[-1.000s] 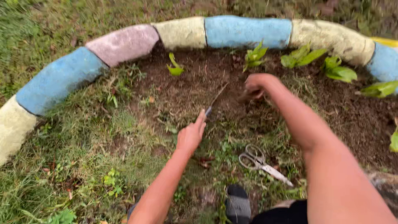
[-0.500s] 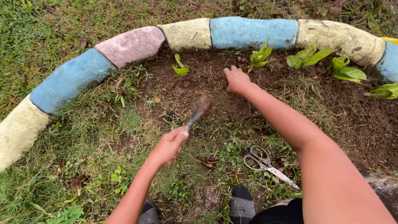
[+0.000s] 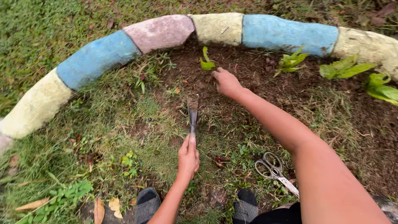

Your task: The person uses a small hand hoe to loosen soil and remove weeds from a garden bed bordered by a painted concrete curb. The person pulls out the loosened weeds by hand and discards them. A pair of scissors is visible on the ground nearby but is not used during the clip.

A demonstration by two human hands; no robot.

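Both hands work the garden bed: the left hand [image 3: 188, 155] is closed around the handle of a flat-bladed weeding tool [image 3: 192, 111], its blade pointing into the grassy soil, while the right hand [image 3: 226, 81] rests loosely curled and empty on bare soil beside a small seedling [image 3: 206, 62]. Scissors [image 3: 275, 171] lie near the shoes. Weeding looks underway; further digging calls for care around the seedling.

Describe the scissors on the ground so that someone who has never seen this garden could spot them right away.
Start at the curved border of painted stones around the soil bed, then come down to the weedy ground near the person's feet. The scissors lie there beside the right forearm, away from both hands. They are the only loose metal thing lying flat, with two ring handles.
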